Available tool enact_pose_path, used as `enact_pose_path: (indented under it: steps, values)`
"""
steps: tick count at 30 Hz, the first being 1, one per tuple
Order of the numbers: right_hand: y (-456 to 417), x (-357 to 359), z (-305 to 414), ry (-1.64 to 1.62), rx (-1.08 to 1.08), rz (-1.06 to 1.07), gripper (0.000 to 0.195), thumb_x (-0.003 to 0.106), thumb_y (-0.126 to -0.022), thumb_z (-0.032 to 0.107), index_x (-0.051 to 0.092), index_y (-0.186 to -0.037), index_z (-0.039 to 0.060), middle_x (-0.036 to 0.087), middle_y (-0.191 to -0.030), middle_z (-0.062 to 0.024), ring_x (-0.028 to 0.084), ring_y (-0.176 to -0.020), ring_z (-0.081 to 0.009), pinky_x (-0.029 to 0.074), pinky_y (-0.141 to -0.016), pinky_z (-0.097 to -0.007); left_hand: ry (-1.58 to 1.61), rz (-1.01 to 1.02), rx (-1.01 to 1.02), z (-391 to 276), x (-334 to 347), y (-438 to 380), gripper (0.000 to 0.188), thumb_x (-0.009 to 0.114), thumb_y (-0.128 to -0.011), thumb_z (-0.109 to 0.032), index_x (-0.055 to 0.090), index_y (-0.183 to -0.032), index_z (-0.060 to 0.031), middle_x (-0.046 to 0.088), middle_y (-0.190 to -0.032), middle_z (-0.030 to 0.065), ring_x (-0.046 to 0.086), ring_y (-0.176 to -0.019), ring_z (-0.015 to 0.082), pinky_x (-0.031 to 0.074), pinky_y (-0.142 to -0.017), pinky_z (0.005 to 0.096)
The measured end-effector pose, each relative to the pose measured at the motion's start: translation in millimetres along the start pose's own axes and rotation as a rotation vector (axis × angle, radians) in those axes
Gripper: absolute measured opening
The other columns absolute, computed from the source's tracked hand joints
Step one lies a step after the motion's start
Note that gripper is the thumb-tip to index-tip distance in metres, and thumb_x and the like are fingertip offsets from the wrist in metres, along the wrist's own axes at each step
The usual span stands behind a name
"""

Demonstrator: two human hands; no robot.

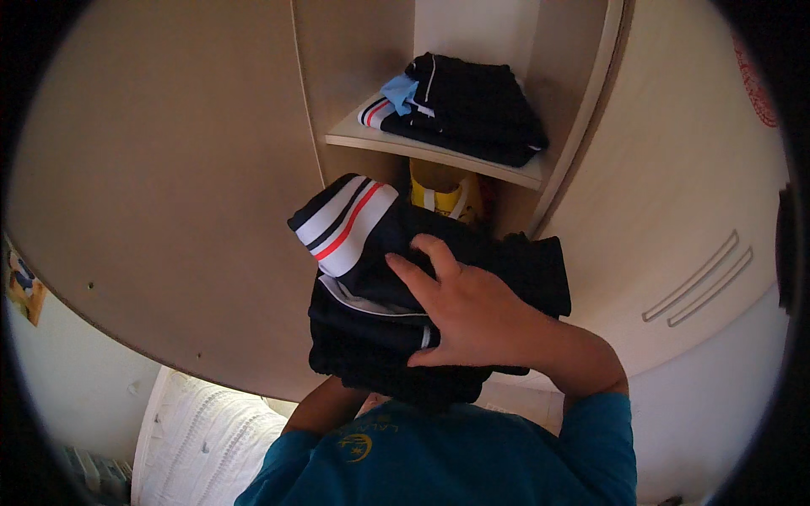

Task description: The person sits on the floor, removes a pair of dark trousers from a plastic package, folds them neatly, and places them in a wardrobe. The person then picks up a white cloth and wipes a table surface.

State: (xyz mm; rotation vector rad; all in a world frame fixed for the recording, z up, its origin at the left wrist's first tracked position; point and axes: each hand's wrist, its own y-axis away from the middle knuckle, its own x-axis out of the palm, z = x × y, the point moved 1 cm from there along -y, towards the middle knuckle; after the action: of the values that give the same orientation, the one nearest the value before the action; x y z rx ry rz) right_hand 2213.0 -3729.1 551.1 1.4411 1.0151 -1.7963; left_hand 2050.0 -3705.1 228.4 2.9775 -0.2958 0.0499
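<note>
Before my chest is a stack of dark folded clothes [392, 379]. The top garment [380, 278] is black, with a white band crossed by black and red stripes at its left end. Below it shows a garment edge with thin white piping [354, 303]. My right hand [468, 303] lies over the stack with its fingers spread and bent, the thumb low near the front side. Whether the fingertips press into the cloth is hard to tell. My left forearm [332, 405] runs under the stack, and the left hand is hidden beneath it.
Ahead, an open wardrobe has a shelf [430, 152] bearing more folded black clothes [481, 101] and a light blue cloth [400, 92]. A yellow bag [436, 180] stands below. Wardrobe doors flank me, the left [190, 190] and the right [664, 190]. A white bedspread [202, 443] is behind, at left.
</note>
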Motion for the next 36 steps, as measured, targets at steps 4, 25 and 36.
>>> enact_pose_path:
  steps: [4,25,36]
  values:
    - [-1,-9,-3,-0.015,-0.012,0.083,0.089,0.083,-0.065,0.033,0.040,-0.134,-0.0023,0.033,-0.135,-0.0325,0.062,-0.098,-0.0410,0.053,-0.085,-0.0408,0.015,0.020,0.029,-6,16,-9,0.034,0.050,-0.094,-0.018,0.051,-0.123,-0.0015,0.056,-0.121,0.0138,0.053,-0.111,0.0268,0.043,-0.096,0.0403]
    - [-34,-91,18,0.613,-0.346,-0.429,0.037,0.060,-0.078,0.013,0.059,-0.114,0.0051,0.061,-0.111,-0.0174,0.061,-0.088,-0.0248,0.052,-0.072,-0.0345,0.117,-0.140,0.899,-302,-3,-62,0.030,0.053,-0.092,-0.014,0.054,-0.120,-0.0031,0.061,-0.116,0.0122,0.058,-0.106,0.0256,0.046,-0.092,0.0405]
    - [-157,-101,-192,0.393,0.108,-0.548,0.056,0.066,-0.066,0.003,0.056,-0.120,0.0105,0.061,-0.117,-0.0116,0.056,-0.104,-0.0340,0.047,-0.090,-0.0416,0.264,0.017,0.676,-361,-17,-196,0.028,0.055,-0.091,-0.012,0.056,-0.118,-0.0039,0.063,-0.113,0.0114,0.060,-0.103,0.0250,0.048,-0.090,0.0406]
